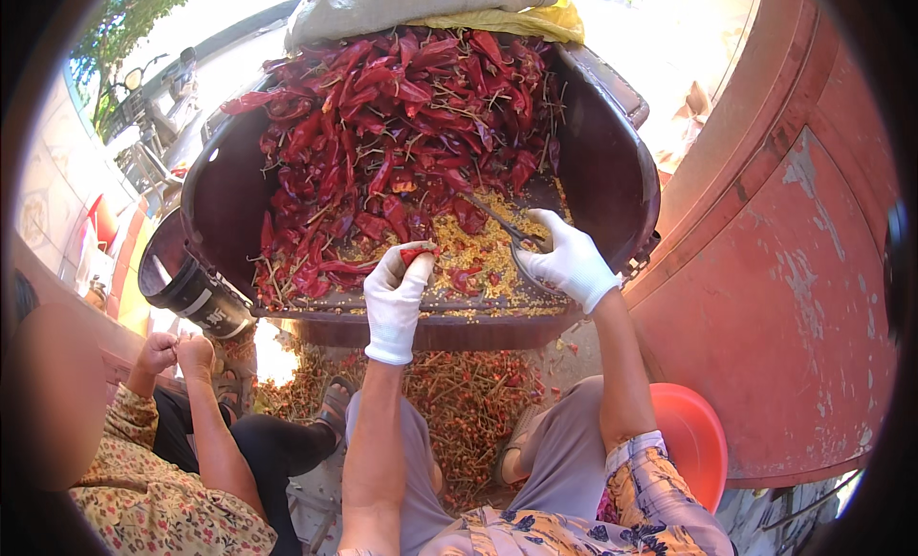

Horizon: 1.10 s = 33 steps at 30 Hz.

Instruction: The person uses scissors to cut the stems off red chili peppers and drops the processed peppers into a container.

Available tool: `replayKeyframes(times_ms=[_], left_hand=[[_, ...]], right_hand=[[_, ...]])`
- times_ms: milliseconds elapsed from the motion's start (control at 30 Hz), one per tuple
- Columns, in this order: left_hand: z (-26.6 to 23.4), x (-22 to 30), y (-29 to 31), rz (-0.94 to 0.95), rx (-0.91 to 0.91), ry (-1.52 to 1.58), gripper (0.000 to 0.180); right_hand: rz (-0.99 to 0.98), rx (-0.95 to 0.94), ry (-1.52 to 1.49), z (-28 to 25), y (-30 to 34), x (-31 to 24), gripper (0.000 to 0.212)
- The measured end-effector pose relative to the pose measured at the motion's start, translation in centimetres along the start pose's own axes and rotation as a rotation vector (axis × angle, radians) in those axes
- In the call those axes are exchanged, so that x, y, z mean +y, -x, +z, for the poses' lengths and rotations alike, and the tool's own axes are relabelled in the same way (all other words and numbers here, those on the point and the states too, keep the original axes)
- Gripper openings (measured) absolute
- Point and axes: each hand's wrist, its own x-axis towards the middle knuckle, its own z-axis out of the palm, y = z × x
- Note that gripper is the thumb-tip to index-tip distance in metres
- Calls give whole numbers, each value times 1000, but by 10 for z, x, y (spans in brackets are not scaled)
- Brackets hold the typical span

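My left hand (394,307), in a white glove, pinches a small piece of red dried chilli (418,254) above the near part of a dark tub. My right hand (572,261), gloved alike, grips a pair of dark scissors (499,218) by the handles, blades pointing up and left over the tub. A large heap of dried red chillies (402,107) with stems fills the back and left of the tub (612,164). Yellow seeds (486,255) are spread over its front right, with a few red chilli bits among them.
A grey and yellow sack (421,11) lies at the tub's far edge. A black bucket (206,303) stands left, near a seated co-worker's hands (178,353). Cut stems (469,413) cover the floor below. An orange-red basin (690,441) and a red metal panel (775,307) are at right.
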Motion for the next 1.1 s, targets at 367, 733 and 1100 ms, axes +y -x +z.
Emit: replayKeyframes(times_ms=[367, 733, 1100], left_hand=[[-7, -1, -3, -22, 17, 71, 17], [3, -10, -21, -25, 40, 28, 12], [-2, 0, -12, -66, -105, -33, 10]], right_hand=[[-321, -147, -58, 31, 17, -32, 43], [-119, -257, -98, 18, 16, -37, 51], [-384, -232, -10, 17, 22, -35, 46]])
